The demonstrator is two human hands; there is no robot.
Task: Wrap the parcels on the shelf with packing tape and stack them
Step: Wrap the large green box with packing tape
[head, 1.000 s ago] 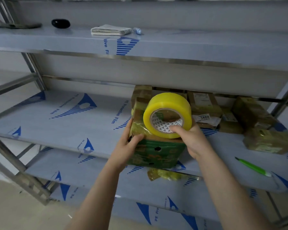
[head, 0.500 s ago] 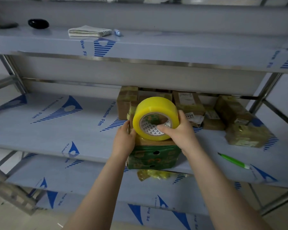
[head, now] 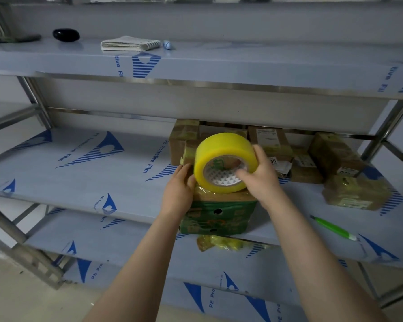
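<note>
At the front edge of the shelf (head: 102, 182), the left hand (head: 178, 194) grips the green parcel (head: 219, 217), the right hand (head: 261, 180) clasps the tape roll (head: 219, 149) atop it; a hard outward pull could drag the parcel off

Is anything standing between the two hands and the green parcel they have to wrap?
Nothing visible does. The left hand holds the green parcel by its left side. The right hand grips the tape roll right above the parcel's top, thumb in the core.
</note>
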